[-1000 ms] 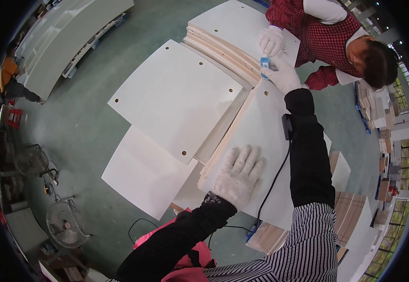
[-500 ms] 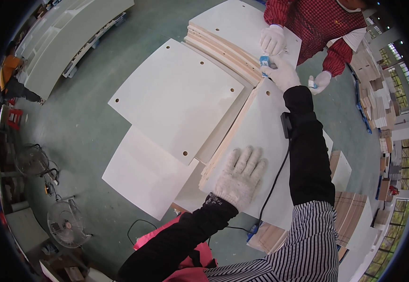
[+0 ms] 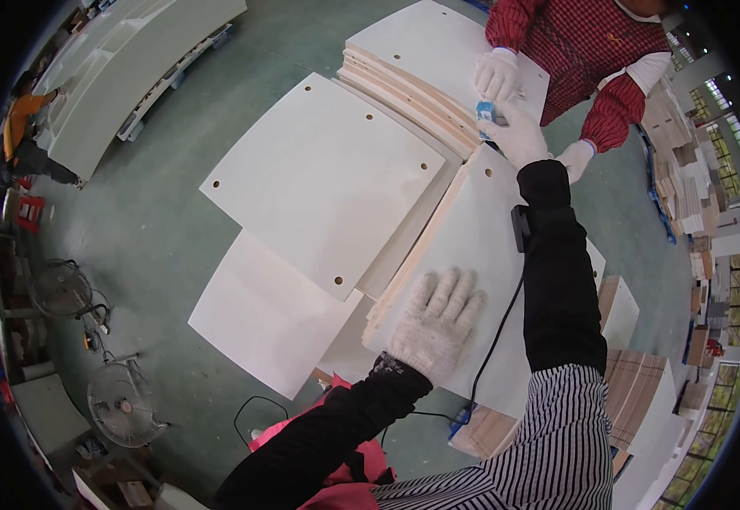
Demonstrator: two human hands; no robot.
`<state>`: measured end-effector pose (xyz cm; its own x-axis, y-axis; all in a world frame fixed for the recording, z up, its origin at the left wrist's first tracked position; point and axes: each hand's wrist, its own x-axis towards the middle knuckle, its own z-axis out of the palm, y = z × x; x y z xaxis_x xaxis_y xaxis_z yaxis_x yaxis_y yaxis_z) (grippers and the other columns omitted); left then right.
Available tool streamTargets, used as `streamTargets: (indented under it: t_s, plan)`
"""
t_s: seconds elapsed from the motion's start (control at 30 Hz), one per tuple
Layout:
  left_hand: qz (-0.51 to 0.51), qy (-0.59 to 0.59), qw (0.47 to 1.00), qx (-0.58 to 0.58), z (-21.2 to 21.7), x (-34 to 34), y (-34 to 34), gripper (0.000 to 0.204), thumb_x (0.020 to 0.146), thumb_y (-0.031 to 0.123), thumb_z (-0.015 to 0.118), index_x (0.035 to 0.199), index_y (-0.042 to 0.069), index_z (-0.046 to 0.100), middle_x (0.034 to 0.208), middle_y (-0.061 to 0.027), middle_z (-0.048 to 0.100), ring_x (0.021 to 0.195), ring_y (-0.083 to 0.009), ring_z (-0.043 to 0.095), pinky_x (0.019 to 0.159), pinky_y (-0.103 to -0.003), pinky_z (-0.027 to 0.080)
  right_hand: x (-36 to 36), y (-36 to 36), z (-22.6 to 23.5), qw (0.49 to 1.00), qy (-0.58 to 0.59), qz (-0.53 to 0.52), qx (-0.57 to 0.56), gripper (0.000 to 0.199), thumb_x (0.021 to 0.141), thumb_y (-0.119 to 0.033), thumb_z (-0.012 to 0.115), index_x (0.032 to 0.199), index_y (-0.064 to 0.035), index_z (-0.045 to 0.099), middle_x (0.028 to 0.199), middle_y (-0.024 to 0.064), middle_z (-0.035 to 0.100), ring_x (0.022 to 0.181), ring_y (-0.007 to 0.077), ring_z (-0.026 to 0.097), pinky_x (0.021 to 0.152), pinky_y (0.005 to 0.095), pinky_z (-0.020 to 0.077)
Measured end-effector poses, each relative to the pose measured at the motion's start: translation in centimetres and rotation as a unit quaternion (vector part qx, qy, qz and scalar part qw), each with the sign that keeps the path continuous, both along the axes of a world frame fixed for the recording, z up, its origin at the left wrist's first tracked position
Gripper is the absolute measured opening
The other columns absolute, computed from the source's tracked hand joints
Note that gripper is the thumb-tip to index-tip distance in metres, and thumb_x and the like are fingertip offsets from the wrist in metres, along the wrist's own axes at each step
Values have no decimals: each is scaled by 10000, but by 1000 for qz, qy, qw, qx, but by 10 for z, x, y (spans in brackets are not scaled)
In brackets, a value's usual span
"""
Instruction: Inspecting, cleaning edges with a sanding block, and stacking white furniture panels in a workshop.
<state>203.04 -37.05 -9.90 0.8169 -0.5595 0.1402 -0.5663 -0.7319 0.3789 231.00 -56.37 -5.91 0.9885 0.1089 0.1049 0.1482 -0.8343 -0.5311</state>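
My left hand [image 3: 436, 321], in a white knit glove, lies flat with fingers stretched out on the top white panel [image 3: 481, 246] of a stack. Farther off, my gloved right hand [image 3: 519, 136] reaches to the stack's far end, its fingers closed around a small blue-and-white block [image 3: 485, 112] whose kind I cannot make out. Just beyond it, a co-worker's gloved hand [image 3: 498, 75] rests near the block on the far stack of panels [image 3: 425, 34]. The co-worker's other hand [image 3: 576, 160] is partly behind my right wrist.
Left of my stack are more white panels [image 3: 310, 178] with round holes near the corners. A black cable [image 3: 495, 348] runs down from a dark device [image 3: 520, 228] at my right forearm. Two floor fans [image 3: 123, 406] stand at the left. Stacked boards [image 3: 642, 382] are at the right.
The co-worker's other hand has moved in behind my right wrist, and the small piece it held is hidden. A distant person in orange has reached toward the long white panels. My hands stay put.
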Motion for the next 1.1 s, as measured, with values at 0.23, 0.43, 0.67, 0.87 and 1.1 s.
streamTargets:
  t_s: [0.23, 0.43, 0.67, 0.87, 1.1]
  plan:
    - [2, 4, 1000, -15, 0, 0, 0, 529, 977, 345, 539, 1445, 102, 493, 1582, -148, 393, 1485, -331, 326, 1226, -510, 219, -1, -3, -10, 998, -29, 1, 49, 376, 896, -222, 727, 1200, -9, 669, 1089, 152, 734, 1014, 247, 702, 909, 350, 526]
    - [7, -16, 999, -38, 0, 1, 0, 514, 964, 345, 559, 1415, 100, 526, 1560, -148, 424, 1463, -332, 365, 1220, -508, 236, 3, -12, -13, 996, 16, -14, 82, 401, 905, -224, 715, 1231, 2, 659, 1079, 165, 734, 1023, 253, 701, 909, 347, 520]
    - [8, -25, 999, -30, -1, 1, 0, 508, 952, 338, 572, 1395, 92, 538, 1551, -147, 434, 1457, -335, 371, 1209, -512, 257, 1, -14, -17, 980, -4, -55, 189, 353, 904, -159, 722, 1207, 13, 665, 1099, 140, 723, 983, 174, 678, 874, 310, 522]
    - [8, -21, 999, -36, 1, 1, 0, 513, 942, 333, 585, 1393, 95, 540, 1544, -147, 442, 1452, -336, 377, 1208, -515, 258, -6, -13, -19, 984, 40, -56, 163, 315, 906, -115, 717, 1181, 24, 650, 1092, 118, 708, 963, 160, 659, 866, 300, 522]
    - [6, -18, 1000, -24, 4, 2, 1, 515, 941, 335, 586, 1395, 96, 538, 1545, -150, 441, 1453, -339, 375, 1207, -514, 259, -2, -8, -22, 977, 6, -52, 205, 347, 913, -135, 705, 1203, 39, 626, 1098, 141, 704, 980, 186, 667, 876, 317, 523]
